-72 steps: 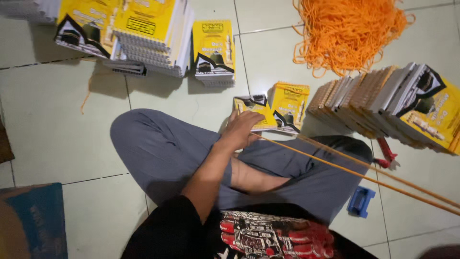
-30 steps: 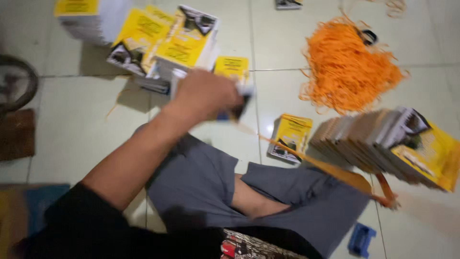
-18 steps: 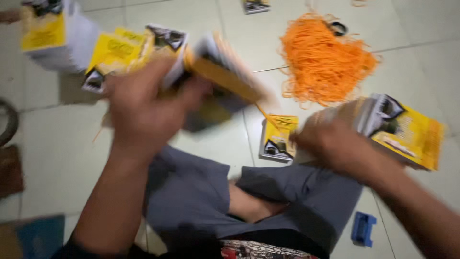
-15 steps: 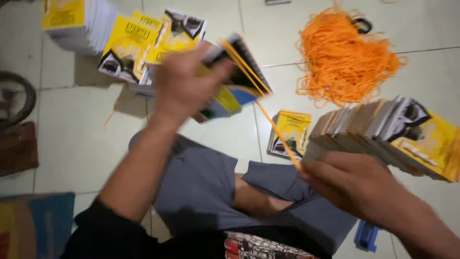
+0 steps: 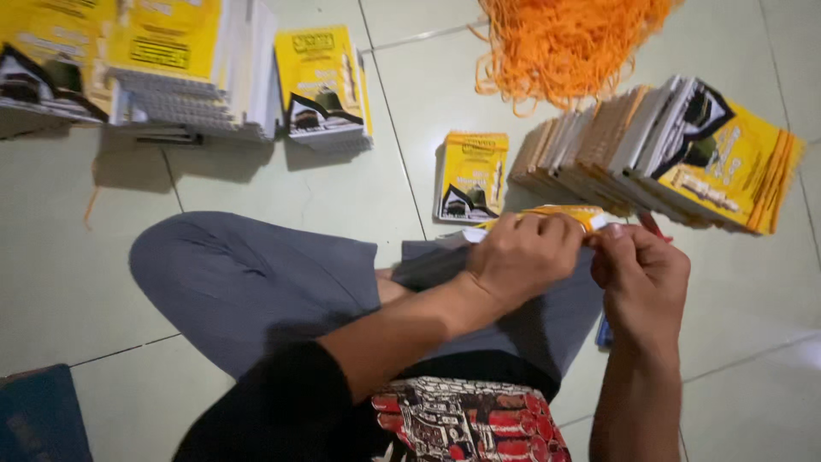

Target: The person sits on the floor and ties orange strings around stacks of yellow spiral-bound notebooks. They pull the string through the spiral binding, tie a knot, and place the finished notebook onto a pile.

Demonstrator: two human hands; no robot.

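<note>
My left hand [image 5: 523, 257] grips a small bundle of yellow booklets [image 5: 571, 216] over my lap; only its top edge shows past my fingers. My right hand [image 5: 640, 278] is closed at the bundle's right end, its fingertips pinched against it; what they pinch is hidden. I sit cross-legged in grey trousers [image 5: 256, 287] on a tiled floor [image 5: 60, 282]. A single yellow booklet [image 5: 471, 176] lies on the floor just beyond my hands.
A slanted row of yellow booklets [image 5: 676, 154] lies at the right. A heap of orange rubber bands [image 5: 569, 38] sits at the top. Stacks of booklets [image 5: 162, 68] and a smaller pile [image 5: 323, 85] stand at the upper left. A blue object [image 5: 38, 419] is at the lower left.
My left hand came down from reaching out to the stacks at the left, bringing a bundle of booklets. Both hands have now met over my lap on it.
</note>
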